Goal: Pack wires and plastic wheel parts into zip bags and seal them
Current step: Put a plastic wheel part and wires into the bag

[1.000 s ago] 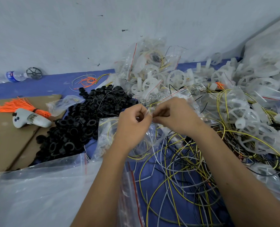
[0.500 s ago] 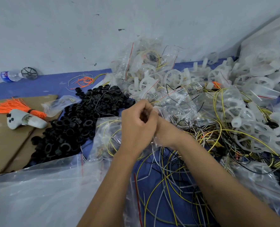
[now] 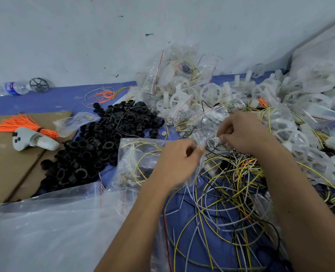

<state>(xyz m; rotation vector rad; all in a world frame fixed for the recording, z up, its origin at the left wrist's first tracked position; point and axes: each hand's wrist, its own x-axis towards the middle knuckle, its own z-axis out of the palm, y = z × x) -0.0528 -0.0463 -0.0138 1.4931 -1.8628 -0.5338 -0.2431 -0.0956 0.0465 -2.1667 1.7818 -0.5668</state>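
- Clear plastic is what my fingers close on: my left hand point(image 3: 177, 163) has its fingers curled, pinching the top edge of a zip bag point(image 3: 141, 163) that lies flat just left of it, yellow wire coiled inside; the bag sits at about 9 o'clock from that hand
- my right hand point(image 3: 245, 132) is at 2 o'clock from the left one, near it but apart; its fingers are bent and pinch a small crumpled bit of clear plastic, with thin wires at the tips; motion blur keeps me from telling exactly which
- loose wires point(image 3: 227, 201), yellow, white and black, lie tangled on the blue bench point(image 3: 45, 101) at 6 o'clock from my right hand, between my two forearms
- white plastic wheel parts point(image 3: 309, 107) are heaped from 12 to 3 o'clock, mixed with filled bags with red zip lines point(image 3: 174, 71) against the wall
- black rings point(image 3: 103, 142) form a pile at 10 o'clock from my left hand
- orange cable ties point(image 3: 19, 123) in a bundle lie on brown cardboard point(image 3: 3, 165) at far 9 o'clock, touching a white controller point(image 3: 35, 141)
- a water bottle point(image 3: 11, 88) lies by the wall at 10 o'clock, a dark wheel point(image 3: 38, 85) just beside it
- a large clear plastic sheet point(image 3: 45, 228) covers the near 7 o'clock corner
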